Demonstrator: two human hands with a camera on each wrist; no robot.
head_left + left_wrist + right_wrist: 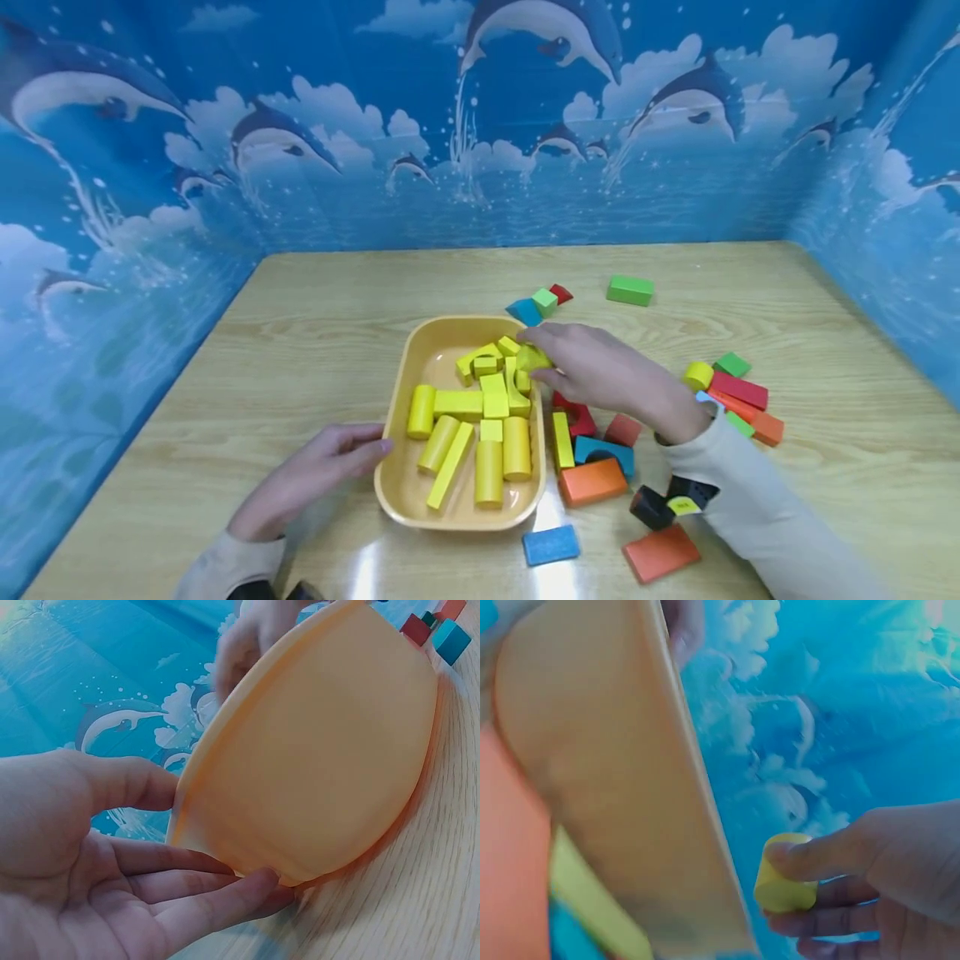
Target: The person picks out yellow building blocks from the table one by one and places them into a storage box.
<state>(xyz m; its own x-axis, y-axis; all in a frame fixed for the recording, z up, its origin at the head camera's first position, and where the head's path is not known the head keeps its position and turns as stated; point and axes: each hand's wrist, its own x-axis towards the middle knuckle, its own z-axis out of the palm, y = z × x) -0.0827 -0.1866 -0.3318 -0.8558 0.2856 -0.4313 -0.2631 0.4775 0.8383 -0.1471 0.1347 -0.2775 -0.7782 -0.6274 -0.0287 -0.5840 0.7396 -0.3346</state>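
My right hand [581, 362] is over the right rim of the pale orange tray [397, 400]. It pinches a short yellow cylinder block [785, 877] between thumb and fingers, above the yellow blocks inside. Those include upright-lying cylinders such as a yellow cylinder [489, 477], a long yellow bar [452, 467] and a yellow arch [513, 392]. At the tray's left side, my left hand [318, 471] touches the outer wall. In the left wrist view its thumb meets the rim, and its fairly straight fingers [210, 907] lie along the lower wall.
Right of the tray lie an orange block [592, 483], a blue arch [611, 454] and a yellow bar [563, 440]. A blue block [551, 546] and a red block [662, 553] sit nearer. Farther right is a mixed pile with a red bar [738, 390]. A green block [630, 290] lies behind.
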